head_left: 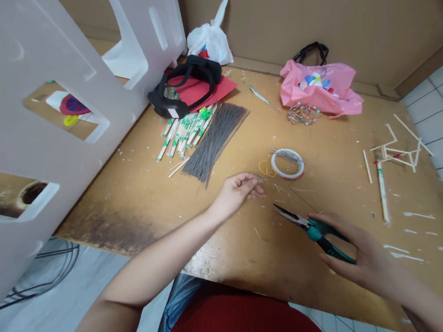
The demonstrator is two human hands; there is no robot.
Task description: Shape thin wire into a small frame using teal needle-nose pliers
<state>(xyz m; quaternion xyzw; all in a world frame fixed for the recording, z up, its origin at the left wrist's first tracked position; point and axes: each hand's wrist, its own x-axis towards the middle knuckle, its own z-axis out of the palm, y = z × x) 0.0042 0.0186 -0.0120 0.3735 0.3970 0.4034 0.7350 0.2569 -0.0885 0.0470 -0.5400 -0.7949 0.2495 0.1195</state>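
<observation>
My left hand [240,189] is closed in a pinch above the wooden table, and a short thin piece of wire [262,180] sticks out from its fingertips. In my right hand [364,259] are long-nose pliers [312,226] with green and black handles, their tips directed toward the left hand but apart from it. Whether the jaws are fully closed is hard to see. Just beyond the left hand lie a white ring-shaped coil [274,167] and a yellow curled wire [266,169]. Thin wire scraps [304,195] are scattered between the hands.
A bundle of grey wires [216,140] lies beside wrapped chopsticks [181,136] and a black headset [165,100]. A pink bag [320,87] and a white bag [210,43] stand at the back. Joined sticks [398,155] lie right; a white plastic panel [91,95] rises left.
</observation>
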